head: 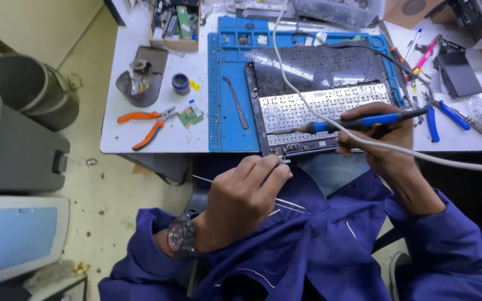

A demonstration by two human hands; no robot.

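Two hands work at the near edge of the laptop keyboard panel [319, 111] on the desk [157, 134]: the right hand [383, 139] clamped on a soldering iron [358, 121], the left hand [246, 195] pinching solder wire [285, 203]. A slip could scorch the panel, and the iron's cord [308, 106] could snag.

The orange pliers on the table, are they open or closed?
Open. The orange pliers lie flat on the white table, left of the blue mat; their two handles spread apart in a V.

One head-worn view — looking steeply down, close over the white workbench [157, 139] edge and the person's lap.
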